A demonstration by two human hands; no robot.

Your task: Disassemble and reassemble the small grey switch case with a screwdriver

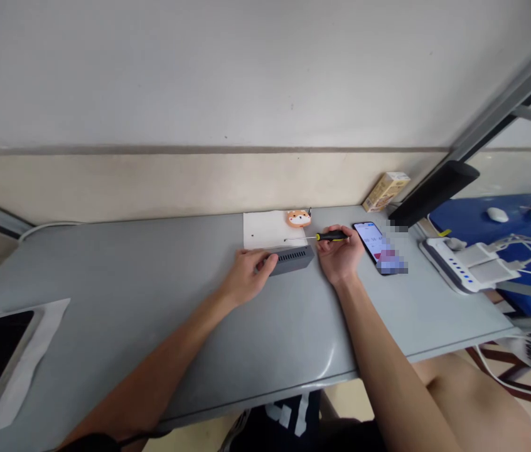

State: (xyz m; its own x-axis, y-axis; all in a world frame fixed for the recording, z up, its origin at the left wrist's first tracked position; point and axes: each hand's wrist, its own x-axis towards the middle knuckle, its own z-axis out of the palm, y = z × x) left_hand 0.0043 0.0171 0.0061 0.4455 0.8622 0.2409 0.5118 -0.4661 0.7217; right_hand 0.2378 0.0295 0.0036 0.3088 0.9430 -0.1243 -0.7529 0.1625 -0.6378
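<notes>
1. Toward the back of the grey desk (pixel 128 282), left hand (pixel 249 276) has a dark grey slotted box (pixel 294 262) pinched at its left end, just in front of some white paper (pixel 265 227).
2. Right hand (pixel 346 257) is curled round a black-and-yellow screwdriver (pixel 336 235), shaft pointing left.
3. Cute animal-face thing (pixel 299 218) at the paper's back right corner.
4. Lit-up phone (pixel 373 242) just right of the right hand, chunky white power strip (pixel 454 267) further right.
</notes>
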